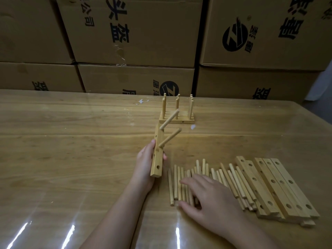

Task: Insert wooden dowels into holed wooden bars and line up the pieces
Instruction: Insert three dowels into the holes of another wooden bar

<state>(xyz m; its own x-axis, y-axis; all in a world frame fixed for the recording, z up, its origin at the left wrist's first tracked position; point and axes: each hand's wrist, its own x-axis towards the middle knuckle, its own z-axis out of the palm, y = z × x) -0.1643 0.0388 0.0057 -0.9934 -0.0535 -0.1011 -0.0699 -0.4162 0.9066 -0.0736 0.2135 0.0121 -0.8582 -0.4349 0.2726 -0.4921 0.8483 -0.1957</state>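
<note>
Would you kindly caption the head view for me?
Left hand grips a bar bearing two dowels; right hand rests on loose dowels.

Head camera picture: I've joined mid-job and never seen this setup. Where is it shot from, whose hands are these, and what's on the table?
There is no machine here. A person works bare-handed, and the single picture comes from a camera worn on their head, looking forward and down.

The left hand grips a holed wooden bar, raised off the table, with two dowels sticking out of it. The right hand lies open on a pile of loose dowels. Right of the pile lie more holed bars, side by side. At the back stand finished bars with upright dowels, in front of cardboard boxes.
</note>
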